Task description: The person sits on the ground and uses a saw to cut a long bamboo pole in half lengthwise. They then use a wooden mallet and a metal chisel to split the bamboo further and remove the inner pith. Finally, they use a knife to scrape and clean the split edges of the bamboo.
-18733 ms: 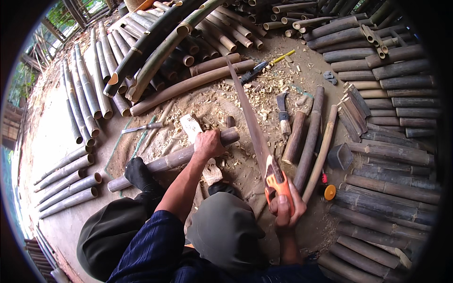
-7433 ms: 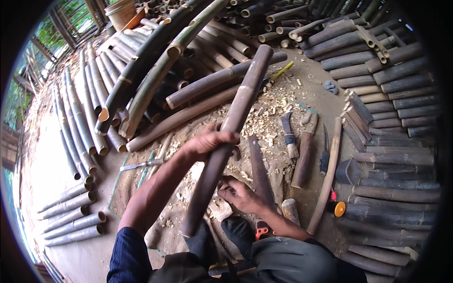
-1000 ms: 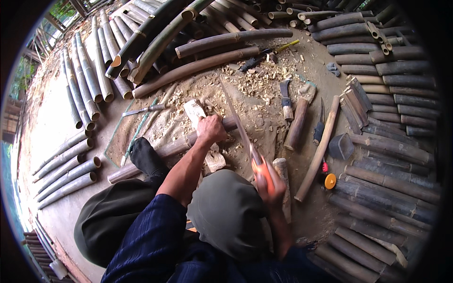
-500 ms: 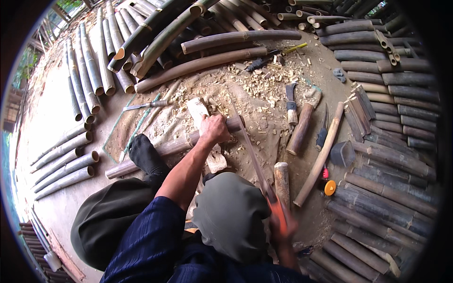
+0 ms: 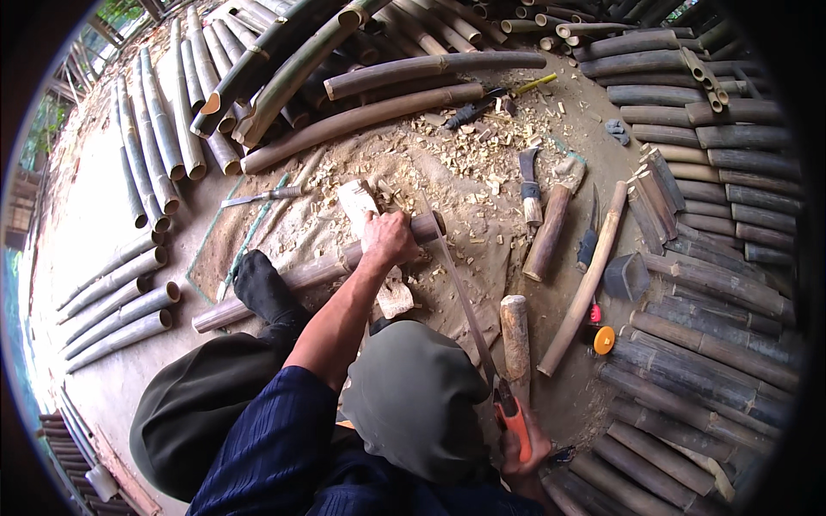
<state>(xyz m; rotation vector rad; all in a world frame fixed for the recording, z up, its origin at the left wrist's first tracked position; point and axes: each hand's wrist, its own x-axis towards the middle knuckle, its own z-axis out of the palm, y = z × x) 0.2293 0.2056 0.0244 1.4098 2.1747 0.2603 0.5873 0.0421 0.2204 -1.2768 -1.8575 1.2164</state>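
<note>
Bamboo length [image 5: 325, 270] at centre, across pale wood block [image 5: 395, 296], placed as 0.5 s ago. Changed: handsaw [image 5: 467, 305] drawn farther toward 5 o'clock, right hand [image 5: 527, 447] gripping orange handle [image 5: 514, 427], less blurred now. Left hand [image 5: 389, 238] closed over bamboo near 2 o'clock end. Hidden: left fingertips; some right fingers; bamboo stretch behind dark-socked foot [image 5: 258, 282]. Cut depth cannot be made out. Bamboo's long axis: 8 to 2 o'clock; saw tip toward 11.
</note>
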